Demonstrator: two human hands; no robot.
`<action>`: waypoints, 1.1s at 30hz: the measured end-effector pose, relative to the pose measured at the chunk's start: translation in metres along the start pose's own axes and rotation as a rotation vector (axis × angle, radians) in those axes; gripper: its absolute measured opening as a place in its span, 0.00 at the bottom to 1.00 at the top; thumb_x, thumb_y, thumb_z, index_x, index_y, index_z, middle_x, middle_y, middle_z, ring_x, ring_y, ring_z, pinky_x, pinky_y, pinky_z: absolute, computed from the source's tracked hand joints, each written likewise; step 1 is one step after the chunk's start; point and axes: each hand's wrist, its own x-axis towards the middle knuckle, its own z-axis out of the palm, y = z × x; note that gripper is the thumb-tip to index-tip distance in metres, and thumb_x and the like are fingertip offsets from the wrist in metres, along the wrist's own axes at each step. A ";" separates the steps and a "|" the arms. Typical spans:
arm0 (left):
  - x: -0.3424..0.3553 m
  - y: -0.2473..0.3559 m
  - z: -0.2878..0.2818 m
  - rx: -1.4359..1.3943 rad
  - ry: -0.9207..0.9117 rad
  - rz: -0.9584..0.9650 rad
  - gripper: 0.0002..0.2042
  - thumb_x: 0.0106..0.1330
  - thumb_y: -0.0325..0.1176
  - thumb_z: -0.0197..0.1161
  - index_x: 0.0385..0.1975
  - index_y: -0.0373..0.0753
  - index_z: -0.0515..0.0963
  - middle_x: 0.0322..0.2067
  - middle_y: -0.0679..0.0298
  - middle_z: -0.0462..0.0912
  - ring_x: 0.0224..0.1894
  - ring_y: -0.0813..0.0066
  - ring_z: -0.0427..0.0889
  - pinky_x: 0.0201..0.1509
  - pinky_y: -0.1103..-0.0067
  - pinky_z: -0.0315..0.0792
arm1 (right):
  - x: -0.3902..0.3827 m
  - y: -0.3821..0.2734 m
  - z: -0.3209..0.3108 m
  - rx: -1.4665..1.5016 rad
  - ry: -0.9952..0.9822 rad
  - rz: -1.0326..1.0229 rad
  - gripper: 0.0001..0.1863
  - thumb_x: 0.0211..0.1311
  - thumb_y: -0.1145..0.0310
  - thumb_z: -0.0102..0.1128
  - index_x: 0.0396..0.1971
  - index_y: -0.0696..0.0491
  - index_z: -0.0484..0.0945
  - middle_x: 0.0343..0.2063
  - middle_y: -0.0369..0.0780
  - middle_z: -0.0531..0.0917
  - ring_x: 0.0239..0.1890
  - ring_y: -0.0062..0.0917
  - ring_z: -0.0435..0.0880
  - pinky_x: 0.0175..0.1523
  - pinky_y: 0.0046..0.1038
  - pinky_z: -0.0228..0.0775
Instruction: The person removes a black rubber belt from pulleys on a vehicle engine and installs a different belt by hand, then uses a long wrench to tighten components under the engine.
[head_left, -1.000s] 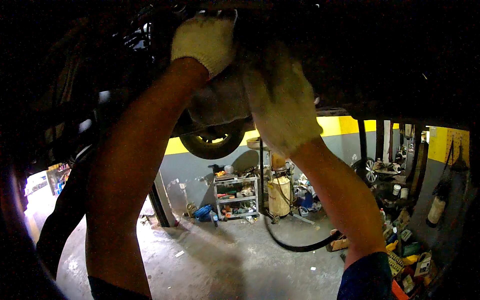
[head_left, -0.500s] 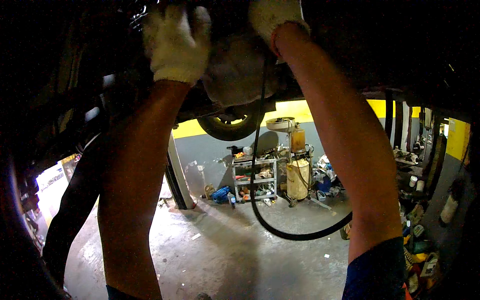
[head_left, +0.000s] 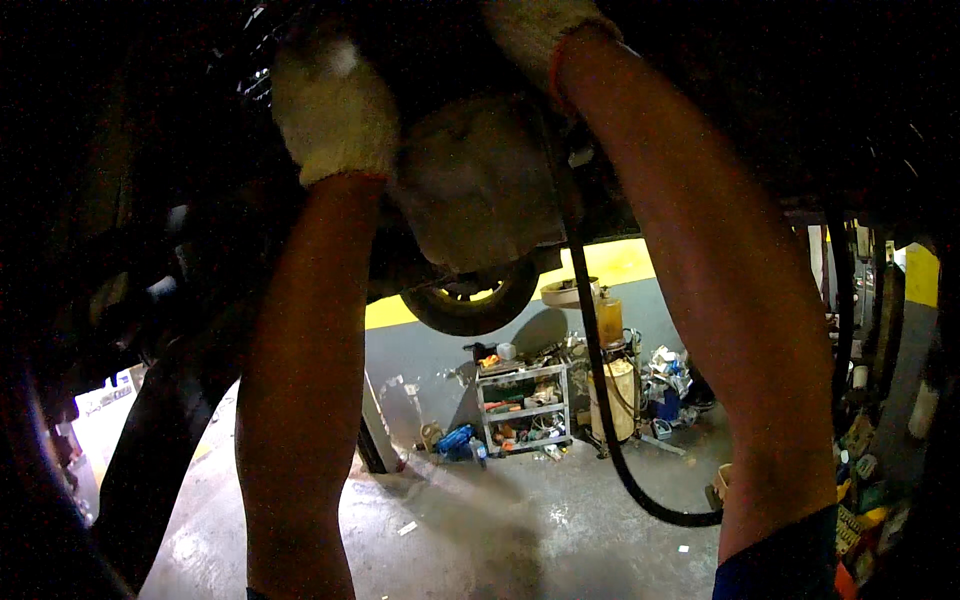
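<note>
Above me is the dark underside of a raised vehicle, with a large dull pan-like part [head_left: 470, 185] between my hands. My left hand [head_left: 330, 115], in a cream knit glove, is up among dark parts just left of it; the fingers are lost in shadow. My right hand [head_left: 535, 25], also gloved, reaches to the top edge, above and right of that part; its fingers and anything they hold are hidden. A black hose [head_left: 598, 350] hangs below the right hand and loops toward the right along the floor side.
A tyre [head_left: 470, 315] shows beyond the pan. Behind stand a metal cart [head_left: 525, 410] with clutter, an oil drainer [head_left: 612, 400], a lift post [head_left: 380, 440] and a yellow-and-grey wall [head_left: 630, 260]. Mixed containers [head_left: 855, 500] are piled at right. A dark unclear shape [head_left: 150, 470] fills the lower left.
My right hand has risen from beside the pan to the top edge. My left hand has shifted left and down in the picture. The hose now shows hanging between my arms.
</note>
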 end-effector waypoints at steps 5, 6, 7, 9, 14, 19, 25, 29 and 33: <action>0.003 0.029 0.000 -0.109 0.065 -0.160 0.24 0.71 0.48 0.46 0.52 0.33 0.75 0.51 0.38 0.76 0.53 0.36 0.74 0.59 0.55 0.69 | 0.048 0.023 -0.012 -0.436 -0.222 -0.228 0.18 0.75 0.64 0.42 0.50 0.58 0.79 0.49 0.46 0.81 0.46 0.35 0.81 0.55 0.39 0.73; 0.004 0.031 -0.001 -0.132 0.057 -0.204 0.24 0.72 0.48 0.46 0.51 0.32 0.75 0.50 0.37 0.77 0.52 0.36 0.75 0.59 0.55 0.69 | 0.056 0.028 -0.008 -0.501 -0.255 -0.264 0.18 0.74 0.64 0.43 0.51 0.58 0.79 0.50 0.46 0.81 0.47 0.35 0.81 0.55 0.39 0.73; 0.001 0.031 -0.001 -0.140 0.050 -0.255 0.24 0.72 0.47 0.45 0.50 0.31 0.76 0.48 0.37 0.77 0.52 0.36 0.75 0.59 0.55 0.69 | 0.063 0.032 -0.003 -0.555 -0.289 -0.296 0.18 0.74 0.64 0.43 0.51 0.57 0.79 0.50 0.46 0.80 0.47 0.36 0.81 0.55 0.39 0.73; 0.001 0.020 -0.005 -0.096 -0.018 -0.284 0.21 0.71 0.43 0.48 0.50 0.31 0.76 0.47 0.40 0.79 0.51 0.40 0.77 0.58 0.57 0.71 | 0.074 0.038 0.012 -0.602 -0.358 -0.360 0.18 0.74 0.65 0.43 0.52 0.57 0.78 0.51 0.46 0.80 0.49 0.36 0.81 0.56 0.39 0.73; 0.020 0.007 -0.009 0.437 -0.318 -0.076 0.14 0.71 0.34 0.53 0.51 0.34 0.76 0.48 0.45 0.80 0.51 0.47 0.80 0.55 0.61 0.75 | 0.094 0.046 0.015 -0.747 -0.466 -0.525 0.18 0.73 0.65 0.44 0.55 0.57 0.77 0.54 0.47 0.79 0.51 0.37 0.80 0.57 0.40 0.73; 0.027 0.001 -0.007 0.548 -0.330 -0.018 0.15 0.71 0.34 0.53 0.52 0.35 0.75 0.49 0.46 0.78 0.52 0.48 0.78 0.56 0.61 0.74 | 0.114 0.079 0.046 -0.749 -0.364 -0.655 0.19 0.71 0.67 0.46 0.57 0.56 0.76 0.57 0.47 0.78 0.54 0.38 0.79 0.58 0.40 0.74; 0.056 -0.005 -0.009 0.705 -0.534 0.027 0.15 0.71 0.33 0.52 0.54 0.35 0.73 0.51 0.46 0.77 0.54 0.48 0.77 0.58 0.61 0.73 | 0.104 0.059 0.037 -0.628 -0.502 -0.582 0.18 0.72 0.68 0.44 0.57 0.55 0.75 0.59 0.45 0.76 0.56 0.38 0.78 0.59 0.41 0.72; 0.079 -0.003 -0.019 0.770 -0.723 0.058 0.15 0.71 0.33 0.52 0.55 0.35 0.72 0.52 0.46 0.75 0.55 0.48 0.76 0.59 0.61 0.72 | 0.098 0.046 0.027 -0.576 -0.486 -0.517 0.18 0.72 0.68 0.45 0.56 0.55 0.76 0.57 0.46 0.77 0.55 0.38 0.78 0.58 0.41 0.73; 0.076 -0.006 -0.014 0.753 -0.832 0.073 0.16 0.72 0.32 0.51 0.56 0.35 0.70 0.54 0.47 0.74 0.56 0.48 0.75 0.59 0.61 0.71 | 0.094 0.048 0.026 -0.595 -0.486 -0.457 0.17 0.72 0.68 0.45 0.55 0.54 0.77 0.56 0.46 0.78 0.54 0.38 0.79 0.57 0.41 0.73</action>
